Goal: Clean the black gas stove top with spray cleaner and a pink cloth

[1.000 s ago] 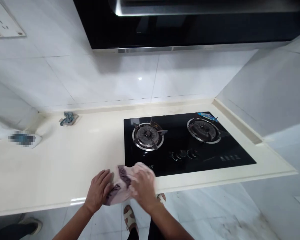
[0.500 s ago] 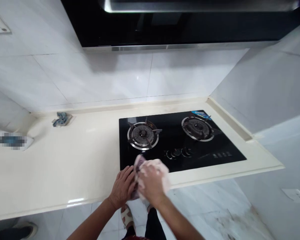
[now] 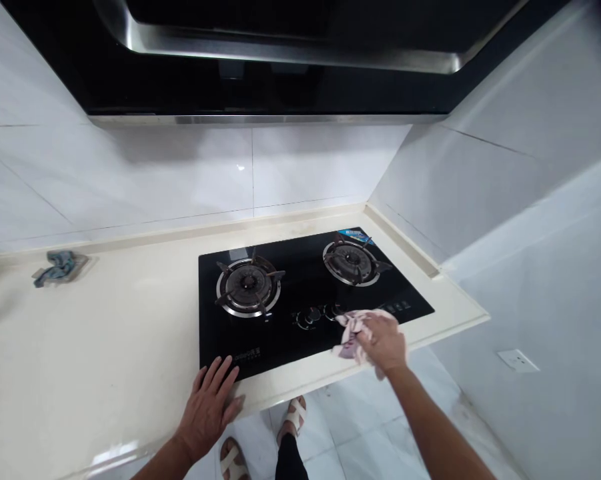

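My right hand (image 3: 384,341) grips a crumpled pink and white cloth (image 3: 353,333), pressed on the front edge of the black glass gas stove (image 3: 300,347) and the counter strip before it, just right of the knobs. My left hand (image 3: 209,403) lies flat with fingers spread on the counter at the stove's front left corner, its fingertips at the glass. It holds nothing. Two burners with pan supports sit on the stove, the left burner (image 3: 249,287) and the right burner (image 3: 351,262). Two control knobs (image 3: 311,316) are between them near the front.
A black range hood (image 3: 260,90) hangs low above the stove. On the cream counter (image 3: 120,333) at far left lies a crumpled blue-grey rag (image 3: 60,265). Tiled walls bound the back and right. A wall socket (image 3: 517,361) is at lower right.
My right hand has moved the cloth rightward along the stove's front edge. My left hand, earlier beside the cloth, now rests apart on the counter. The view has shifted right.
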A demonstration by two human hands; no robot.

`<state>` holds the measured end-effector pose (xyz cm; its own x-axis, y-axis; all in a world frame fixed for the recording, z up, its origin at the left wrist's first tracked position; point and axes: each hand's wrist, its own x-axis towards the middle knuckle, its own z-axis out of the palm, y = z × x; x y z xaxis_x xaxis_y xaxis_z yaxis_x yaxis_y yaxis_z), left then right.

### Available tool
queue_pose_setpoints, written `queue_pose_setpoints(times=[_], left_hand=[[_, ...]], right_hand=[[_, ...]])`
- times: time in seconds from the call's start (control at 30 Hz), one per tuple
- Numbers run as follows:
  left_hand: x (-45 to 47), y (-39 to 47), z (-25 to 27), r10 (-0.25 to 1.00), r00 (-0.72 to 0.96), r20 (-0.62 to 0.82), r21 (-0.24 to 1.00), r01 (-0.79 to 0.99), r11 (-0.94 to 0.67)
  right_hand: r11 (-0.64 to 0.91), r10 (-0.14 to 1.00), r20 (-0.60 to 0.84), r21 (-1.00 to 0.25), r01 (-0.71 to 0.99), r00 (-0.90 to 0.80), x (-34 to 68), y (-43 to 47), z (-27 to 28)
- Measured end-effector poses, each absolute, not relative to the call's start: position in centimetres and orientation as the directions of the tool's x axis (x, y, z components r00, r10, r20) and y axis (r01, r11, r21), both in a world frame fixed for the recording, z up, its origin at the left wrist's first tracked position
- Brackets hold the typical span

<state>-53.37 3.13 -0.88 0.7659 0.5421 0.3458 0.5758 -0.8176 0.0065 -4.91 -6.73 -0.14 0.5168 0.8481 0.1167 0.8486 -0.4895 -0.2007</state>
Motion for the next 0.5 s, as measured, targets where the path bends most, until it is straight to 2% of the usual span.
queue_pose_setpoints(times=[0.1,0.2,0.4,0.5], left_hand=[[-53.3,3.1,-1.2,0.545,0.757,0.36,0.011,0.58,-0.814],[-53.4,3.1,-1.4,0.533,0.759,0.375,-0.027,0.583,-0.812],[-53.2,3.2,-1.8,0.492,0.773,0.401,-0.077,0.564,-0.822],[-53.1,3.4,-1.8,0.479,0.769,0.424,-0.081,0.559,-0.825]], right_hand=[[-0.677,0.72,0.048,-0.17,0.716,0.693,0.0,-6.3,0.5],[-0.714,0.69,0.034,-0.13,0.688,0.723,-1.4,-6.1,0.9],[-0.502,0.865,-0.053,-0.064,0.862,0.5,-18.4,-5.2,2.2],[-0.336,0.941,-0.094,-0.177,0.925,0.324,-28.0,-3.7,3.4]])
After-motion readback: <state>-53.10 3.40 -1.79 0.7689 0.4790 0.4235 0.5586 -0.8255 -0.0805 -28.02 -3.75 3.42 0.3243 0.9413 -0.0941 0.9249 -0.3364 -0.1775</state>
